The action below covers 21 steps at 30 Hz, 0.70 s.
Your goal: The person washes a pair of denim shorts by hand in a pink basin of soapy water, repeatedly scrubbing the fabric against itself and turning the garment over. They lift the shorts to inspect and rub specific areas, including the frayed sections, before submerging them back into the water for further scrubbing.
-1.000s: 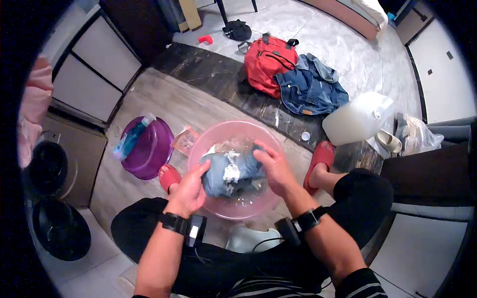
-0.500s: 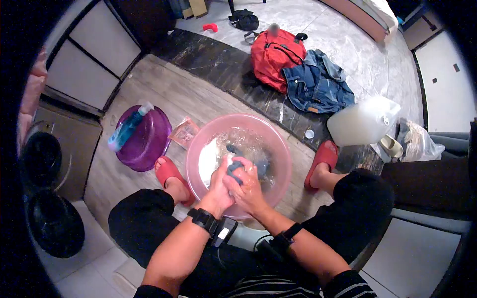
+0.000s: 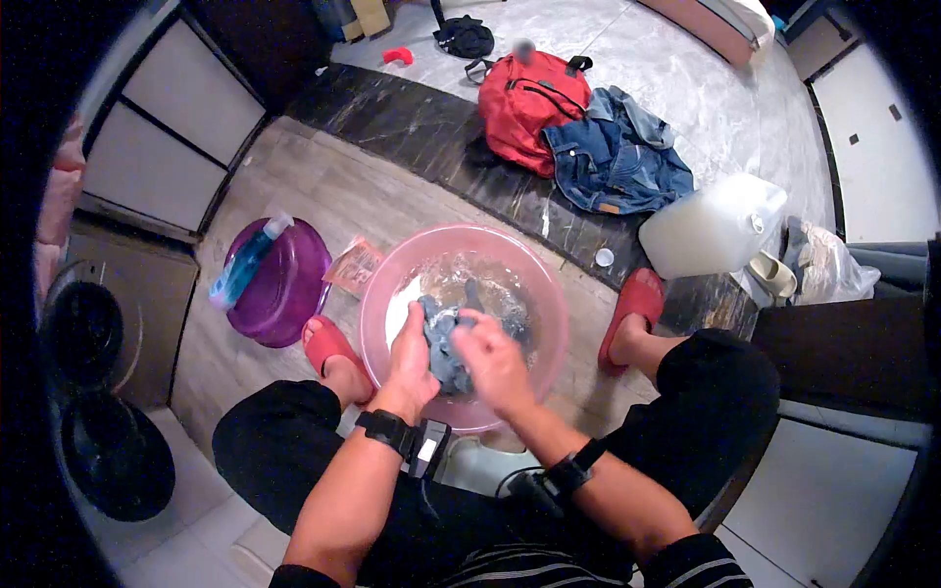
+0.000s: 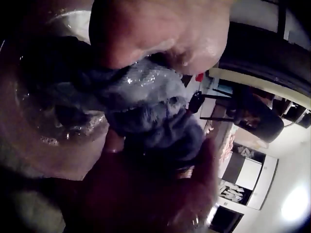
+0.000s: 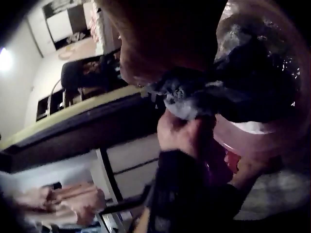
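The wet blue cloth is mostly covered by the left hand and the right hand, so its shape cannot be told. The right hand is blurred in the head view. In the left wrist view the lower half is dark, and the right hand there is only a shadowy mass. A blurred patch sits at the top of the red backpack. The small white round thing right of the pink basin is too small to identify. At the left edge, a pink fabric is cut off by the black rim.

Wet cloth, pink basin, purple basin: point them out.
wet cloth (image 3: 444, 341), head view, bunched middle.
pink basin (image 3: 461, 228), head view, far rim.
purple basin (image 3: 294, 294), head view, bare inner wall.
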Tool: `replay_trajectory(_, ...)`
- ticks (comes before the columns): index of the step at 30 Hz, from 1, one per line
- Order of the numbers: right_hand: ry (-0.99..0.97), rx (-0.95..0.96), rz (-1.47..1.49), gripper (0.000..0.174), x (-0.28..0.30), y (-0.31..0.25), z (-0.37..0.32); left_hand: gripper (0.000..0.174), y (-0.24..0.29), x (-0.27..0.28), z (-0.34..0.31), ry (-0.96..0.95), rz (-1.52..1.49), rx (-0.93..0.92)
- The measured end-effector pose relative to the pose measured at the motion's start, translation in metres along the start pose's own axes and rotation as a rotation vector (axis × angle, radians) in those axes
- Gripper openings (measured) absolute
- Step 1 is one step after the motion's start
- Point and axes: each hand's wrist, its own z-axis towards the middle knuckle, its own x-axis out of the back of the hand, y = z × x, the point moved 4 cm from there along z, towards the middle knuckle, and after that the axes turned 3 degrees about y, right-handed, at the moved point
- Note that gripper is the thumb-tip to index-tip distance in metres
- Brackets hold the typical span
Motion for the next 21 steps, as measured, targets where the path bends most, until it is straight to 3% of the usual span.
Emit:
replay_trajectory(2, 0.037, 0.373, -0.192, 0.021, -0.009, -0.028, -0.016, 0.045, 0.003, -0.007, -0.011, 0.041, 0.068, 0.004)
replay_trajectory(3, 0.052, 0.373, -0.328, 0.023, -0.009, -0.036, -0.017, 0.038, -0.006, -0.009, -0.011, -0.021, -0.012, 0.033)
replay_trajectory(7, 0.054, -0.009, -0.463, 0.031, -0.010, -0.006, 0.016, 0.030, -0.025, -0.006, -0.001, 0.014, 0.171, -0.148)
replay_trajectory(9, 0.062, -0.370, 0.098, 0.032, -0.005, 0.059, 0.037, 0.032, -0.024, -0.011, -0.008, 0.010, 0.252, -0.141)
replay_trajectory(10, 0.063, -0.540, 0.385, 0.032, -0.004, 0.064, 0.041, 0.032, -0.023, -0.013, -0.010, 0.007, 0.293, -0.141)
replay_trajectory(13, 0.098, -0.722, 0.799, 0.033, 0.010, 0.025, 0.023, 0.041, -0.016, -0.012, -0.011, -0.079, 0.149, -0.082)
replay_trajectory(15, 0.104, -0.290, 0.354, 0.030, -0.001, 0.011, 0.008, 0.044, -0.003, -0.006, -0.006, -0.010, 0.083, -0.093)
replay_trajectory(18, 0.026, 0.360, -0.321, 0.024, -0.013, -0.039, -0.016, 0.044, 0.000, -0.005, -0.008, -0.082, 0.056, -0.029)
replay_trajectory(20, 0.107, 0.270, -0.353, 0.021, -0.014, -0.018, -0.003, 0.039, -0.013, -0.005, -0.013, 0.019, 0.293, -0.169)
replay_trajectory(21, 0.063, 0.051, -0.373, 0.027, -0.012, -0.013, 0.010, 0.036, -0.016, -0.006, -0.017, 0.071, 0.410, -0.240)
